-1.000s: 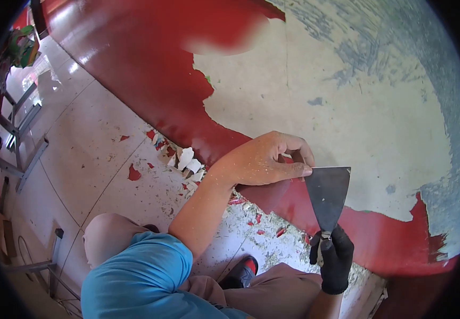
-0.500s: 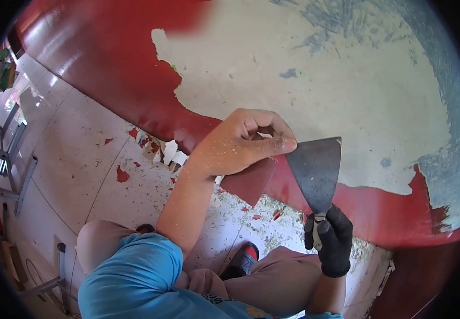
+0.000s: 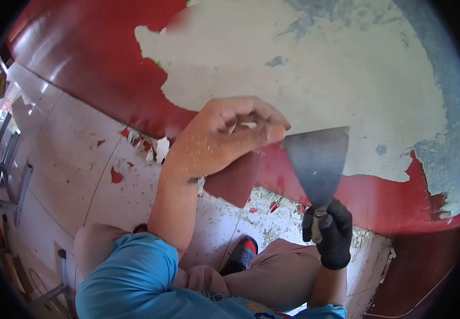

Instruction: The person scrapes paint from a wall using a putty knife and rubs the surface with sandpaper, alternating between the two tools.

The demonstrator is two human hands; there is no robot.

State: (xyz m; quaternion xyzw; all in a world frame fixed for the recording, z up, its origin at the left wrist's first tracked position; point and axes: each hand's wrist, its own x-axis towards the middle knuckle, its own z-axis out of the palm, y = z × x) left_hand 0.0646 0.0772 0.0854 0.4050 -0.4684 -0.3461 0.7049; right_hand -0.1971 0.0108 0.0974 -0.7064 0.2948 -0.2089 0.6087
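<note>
My right hand (image 3: 333,234), in a black glove, grips the handle of a putty knife (image 3: 319,159), its wide dark blade pointing up toward the wall. My bare left hand (image 3: 235,133), dusted with pale flecks, has thumb and fingers pinched together at the blade's upper left corner. What lies between those fingertips is hidden. A dull red sheet of paint (image 3: 235,181) with a ragged lower edge hangs below the left hand; its upper end is hidden. Behind the hands, the wall shows a large bare cream patch (image 3: 304,90) bordered by glossy red paint (image 3: 97,64).
Paint chips and crumbs (image 3: 272,218) litter the tiled floor (image 3: 81,154) along the wall's foot. Larger red and white flakes (image 3: 160,149) lie left of my arm. Metal frames (image 3: 22,191) stand at the far left. My shoe (image 3: 243,255) is close below the hands.
My left hand has moved slightly up and left, staying beside the blade's corner. The putty knife's blade has turned a little, its upper right corner now higher and farther right. The view has shifted slightly.
</note>
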